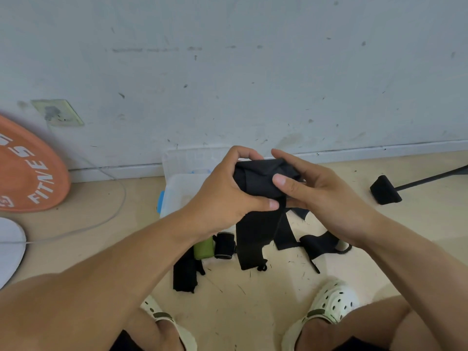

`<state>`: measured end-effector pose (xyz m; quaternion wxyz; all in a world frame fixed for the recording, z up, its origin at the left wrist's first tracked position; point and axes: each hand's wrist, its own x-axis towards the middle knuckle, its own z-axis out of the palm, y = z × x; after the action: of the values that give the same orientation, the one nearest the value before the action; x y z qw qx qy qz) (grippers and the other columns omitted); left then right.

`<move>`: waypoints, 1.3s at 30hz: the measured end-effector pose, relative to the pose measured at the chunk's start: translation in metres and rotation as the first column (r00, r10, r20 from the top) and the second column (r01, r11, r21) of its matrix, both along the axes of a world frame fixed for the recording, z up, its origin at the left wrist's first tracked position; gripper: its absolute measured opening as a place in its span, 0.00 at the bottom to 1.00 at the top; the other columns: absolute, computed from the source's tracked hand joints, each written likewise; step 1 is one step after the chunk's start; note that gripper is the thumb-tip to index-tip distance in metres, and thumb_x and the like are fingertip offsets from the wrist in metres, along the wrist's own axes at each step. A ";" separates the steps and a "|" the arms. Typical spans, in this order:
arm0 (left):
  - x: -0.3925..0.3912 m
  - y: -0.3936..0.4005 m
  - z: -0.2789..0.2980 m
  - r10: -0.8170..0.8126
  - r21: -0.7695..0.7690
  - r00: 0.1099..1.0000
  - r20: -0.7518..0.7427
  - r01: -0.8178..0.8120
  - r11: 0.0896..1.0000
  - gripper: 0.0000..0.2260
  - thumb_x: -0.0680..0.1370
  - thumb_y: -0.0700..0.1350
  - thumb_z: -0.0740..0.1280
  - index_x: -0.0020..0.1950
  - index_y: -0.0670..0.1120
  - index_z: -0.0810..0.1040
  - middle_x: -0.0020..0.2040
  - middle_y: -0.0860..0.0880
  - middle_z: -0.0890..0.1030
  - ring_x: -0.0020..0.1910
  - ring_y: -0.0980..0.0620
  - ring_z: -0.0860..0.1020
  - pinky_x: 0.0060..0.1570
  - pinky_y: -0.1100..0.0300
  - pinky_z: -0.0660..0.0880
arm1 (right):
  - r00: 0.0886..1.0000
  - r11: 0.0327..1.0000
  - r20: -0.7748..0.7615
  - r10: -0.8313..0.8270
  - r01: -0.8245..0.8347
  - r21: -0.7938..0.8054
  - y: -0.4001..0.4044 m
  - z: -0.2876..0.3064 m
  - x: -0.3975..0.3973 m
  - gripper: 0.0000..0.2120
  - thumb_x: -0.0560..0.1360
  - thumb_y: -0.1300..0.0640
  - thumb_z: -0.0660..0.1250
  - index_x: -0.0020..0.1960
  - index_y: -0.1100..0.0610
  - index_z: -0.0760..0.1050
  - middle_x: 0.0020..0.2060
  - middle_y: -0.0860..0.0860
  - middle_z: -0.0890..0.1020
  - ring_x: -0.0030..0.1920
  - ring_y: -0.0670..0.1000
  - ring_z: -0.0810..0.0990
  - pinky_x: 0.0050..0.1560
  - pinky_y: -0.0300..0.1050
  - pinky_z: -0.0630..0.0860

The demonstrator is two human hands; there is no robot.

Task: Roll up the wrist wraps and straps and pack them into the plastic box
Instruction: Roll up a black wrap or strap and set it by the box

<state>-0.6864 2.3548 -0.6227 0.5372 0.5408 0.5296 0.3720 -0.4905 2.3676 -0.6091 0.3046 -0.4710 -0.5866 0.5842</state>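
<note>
Rolling is the step in hand: a black wrap (255,181) is held in the grip of the left hand (225,191) and right hand (316,191), its tails hanging below. Beyond the grip stands the plastic box (177,188). Next, the tails must be wound in tightly.

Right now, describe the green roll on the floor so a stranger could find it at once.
Start at the clear plastic box standing against the wall. On the floor just in front of it, under the left forearm, lies a loose group of straps. The green roll is the only coloured piece there, beside a black roll.
</note>
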 end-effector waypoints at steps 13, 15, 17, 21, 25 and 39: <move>0.008 0.000 0.010 0.033 -0.127 0.995 0.095 -0.021 0.992 0.39 0.59 0.72 0.77 0.66 0.58 0.76 0.57 0.58 0.85 0.56 0.59 0.84 0.58 0.55 0.81 | 0.998 0.944 -0.063 -0.019 0.038 0.329 0.000 0.001 0.005 0.22 0.77 0.68 0.72 0.66 0.51 0.75 0.54 0.48 0.83 0.54 0.46 0.84 0.55 0.39 0.80; 0.011 -0.001 0.012 0.019 -0.151 0.992 0.127 0.000 0.989 0.40 0.61 0.74 0.74 0.68 0.57 0.76 0.58 0.56 0.85 0.56 0.57 0.84 0.58 0.52 0.81 | 0.997 0.937 -0.082 -0.001 0.030 0.348 -0.002 0.000 0.004 0.23 0.76 0.73 0.70 0.65 0.53 0.75 0.54 0.52 0.81 0.54 0.44 0.83 0.53 0.38 0.80; 0.012 -0.002 0.011 0.035 -0.160 0.989 0.147 -0.011 0.987 0.38 0.65 0.73 0.74 0.69 0.54 0.77 0.57 0.54 0.86 0.55 0.55 0.85 0.58 0.49 0.82 | 0.998 0.927 -0.067 0.013 0.012 0.374 -0.003 -0.002 0.003 0.24 0.75 0.76 0.70 0.63 0.52 0.76 0.56 0.48 0.82 0.57 0.41 0.81 0.53 0.38 0.80; 0.008 0.001 0.008 0.066 -0.170 0.979 0.191 -0.033 0.985 0.30 0.68 0.62 0.77 0.67 0.51 0.77 0.59 0.50 0.85 0.58 0.49 0.85 0.59 0.48 0.81 | 0.998 0.957 -0.055 0.033 -0.015 0.290 0.000 0.001 0.005 0.27 0.74 0.76 0.71 0.66 0.52 0.76 0.62 0.43 0.82 0.62 0.43 0.81 0.57 0.40 0.80; 0.001 0.006 0.009 0.058 -0.119 0.982 0.182 -0.037 0.992 0.22 0.70 0.51 0.79 0.59 0.49 0.75 0.56 0.46 0.82 0.57 0.47 0.83 0.55 0.54 0.81 | 0.997 0.993 -0.054 0.056 -0.050 0.107 0.004 0.003 0.011 0.31 0.75 0.52 0.77 0.76 0.44 0.71 0.69 0.42 0.78 0.66 0.48 0.81 0.65 0.48 0.79; 0.000 0.003 0.007 -0.010 -0.065 0.972 0.236 0.026 0.998 0.29 0.63 0.54 0.78 0.62 0.52 0.75 0.53 0.53 0.83 0.52 0.54 0.84 0.49 0.61 0.81 | 0.998 0.997 -0.023 0.056 -0.054 0.062 0.001 -0.001 0.012 0.24 0.77 0.49 0.73 0.72 0.45 0.74 0.62 0.47 0.83 0.64 0.50 0.82 0.56 0.46 0.82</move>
<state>-0.6862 2.3576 -0.6155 0.6178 0.4792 0.4693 0.4105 -0.4783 2.3690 -0.6105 0.3099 -0.4377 -0.6131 0.5801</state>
